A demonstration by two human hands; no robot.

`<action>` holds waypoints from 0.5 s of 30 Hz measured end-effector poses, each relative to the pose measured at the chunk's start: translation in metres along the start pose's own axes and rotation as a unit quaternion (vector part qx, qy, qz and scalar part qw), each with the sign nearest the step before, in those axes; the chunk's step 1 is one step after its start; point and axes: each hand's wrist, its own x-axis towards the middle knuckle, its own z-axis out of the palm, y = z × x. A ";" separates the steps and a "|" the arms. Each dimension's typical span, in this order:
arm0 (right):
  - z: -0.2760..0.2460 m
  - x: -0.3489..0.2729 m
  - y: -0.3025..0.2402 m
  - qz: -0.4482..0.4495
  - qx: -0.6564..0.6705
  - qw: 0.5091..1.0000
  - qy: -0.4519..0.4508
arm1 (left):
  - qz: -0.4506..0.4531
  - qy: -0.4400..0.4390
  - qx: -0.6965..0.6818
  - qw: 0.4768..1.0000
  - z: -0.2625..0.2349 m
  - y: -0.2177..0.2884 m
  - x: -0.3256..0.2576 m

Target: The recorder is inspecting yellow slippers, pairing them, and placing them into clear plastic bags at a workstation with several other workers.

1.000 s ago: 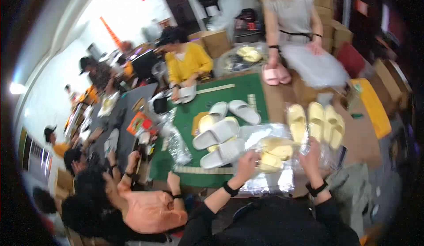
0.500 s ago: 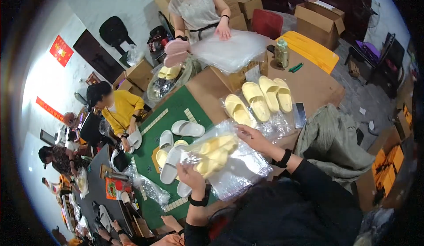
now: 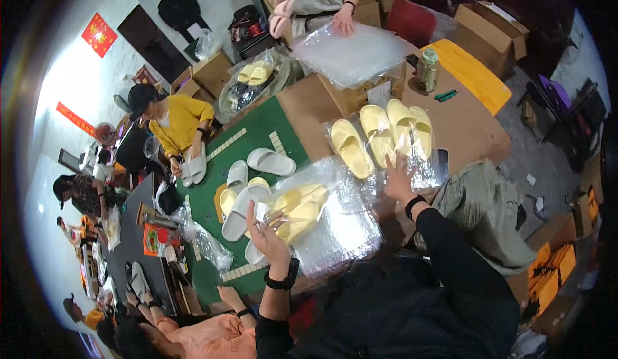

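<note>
A clear plastic bag with a pair of yellow slippers point(image 3: 301, 216) in it lies on a stack of flat clear bags point(image 3: 351, 233) in front of me. My left hand point(image 3: 270, 243) is at the bag's left edge, fingers raised and apart; whether it touches the film is hard to tell. My right hand point(image 3: 399, 182) is open, fingers spread, at the near ends of several yellow slippers point(image 3: 380, 130) that rest on clear film. Beside my left hand, grey slippers point(image 3: 239, 211) overlap another yellow one on the green mat point(image 3: 270, 130).
Across the table a person holds pink slippers point(image 3: 281, 16) beside a pile of clear bags point(image 3: 351, 53). A person in yellow point(image 3: 183, 124) handles grey slippers at the left. A bottle point(image 3: 427, 69), green snips point(image 3: 445, 95) and a phone point(image 3: 440, 166) are on the right. Grey-green sacking point(image 3: 479, 214) hangs beside me.
The bagged yellow slippers have come down onto the film stack. My right hand has let go of the bag and moved right to the loose slippers. My left hand's fingers have opened.
</note>
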 end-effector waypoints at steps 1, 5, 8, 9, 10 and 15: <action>0.010 -0.001 0.006 -0.007 0.000 1.000 -0.001 | 0.002 0.006 0.002 1.000 -0.002 -0.002 -0.002; 0.023 -0.016 -0.001 -0.067 -0.017 0.995 -0.068 | -0.017 -0.020 0.009 1.000 -0.009 -0.006 -0.015; 0.037 -0.021 -0.002 -0.124 -0.066 0.990 0.004 | -0.069 -0.072 0.024 0.995 -0.014 -0.008 -0.030; 0.047 -0.017 0.005 -0.128 -0.067 0.990 0.007 | -0.065 -0.069 0.022 0.995 -0.009 -0.003 -0.033; 0.060 -0.010 0.012 -0.122 -0.094 0.986 0.068 | -0.072 -0.106 0.019 0.992 -0.004 0.003 -0.035; 0.068 0.031 0.028 -0.122 0.014 0.981 0.153 | -0.053 -0.140 0.032 0.988 0.005 0.001 -0.038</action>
